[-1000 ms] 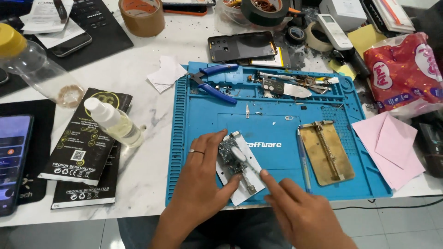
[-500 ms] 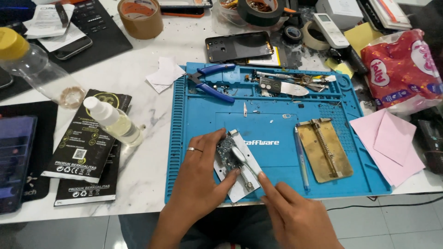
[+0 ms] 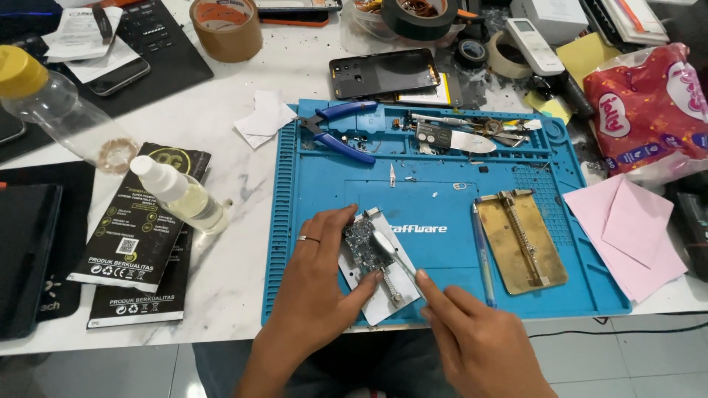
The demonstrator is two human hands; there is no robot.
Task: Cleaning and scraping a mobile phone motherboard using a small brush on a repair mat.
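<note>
A small circuit board (image 3: pixel 361 243) lies on a white paper scrap (image 3: pixel 383 306) at the near-left part of a blue silicone work mat (image 3: pixel 442 206). The left hand (image 3: pixel 321 295), a ring on one finger, pinches the board between thumb and fingertips, pressing it to the mat. The right hand (image 3: pixel 479 343) is closed around a thin metal tool (image 3: pixel 391 254) whose flat tip rests on the board's surface. To the right on the mat lie a blue pen-like tool (image 3: pixel 483 254) and a brass-coloured clamp fixture (image 3: pixel 521 239). Blue-handled pliers (image 3: pixel 343 133) sit at the mat's far edge. Left of the mat, on the white table (image 3: pixel 243 243), a small spray bottle (image 3: pixel 179 195) lies across black packets (image 3: pixel 140 236).
</note>
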